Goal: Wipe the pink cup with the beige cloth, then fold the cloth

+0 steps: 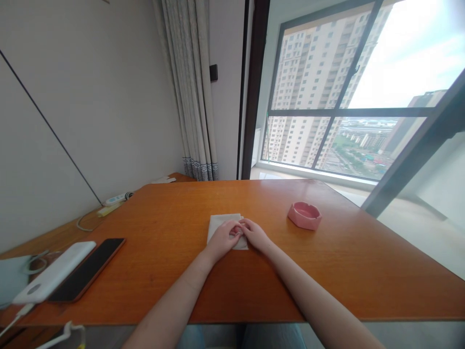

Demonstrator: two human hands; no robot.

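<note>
I see both hands meeting at the middle of the orange wooden table [327, 271], pressed down on a folded white cloth [221, 224] that lies flat there. My left hand [222, 240] covers the cloth's near right part with its fingers together and flat on the fabric; my right hand [256, 234] comes in from the right, fingers also together, its tips touching those of the left over the cloth's right edge. Neither hand is clamped round anything; both lie palm down on the cloth. The only container I can make out is a pink ashtray [304, 215], to the right of the hands and clear of them; its hollow looks bare from this angle, though I cannot see the bottom fully. Along the left edge of the table lie a white power bank [54, 277] and, just beside it, a dark phone [87, 268], with cables trailing off near them. Farther back on the left, a white power strip [116, 198] lies close to the wall. The table's near edge runs under my forearms, and the far edge faces a large window [348, 97] with a curtain [191, 92] at its left. Between the cloth and the phone, and between the cloth and the ashtray, the tabletop is open wood.
</note>
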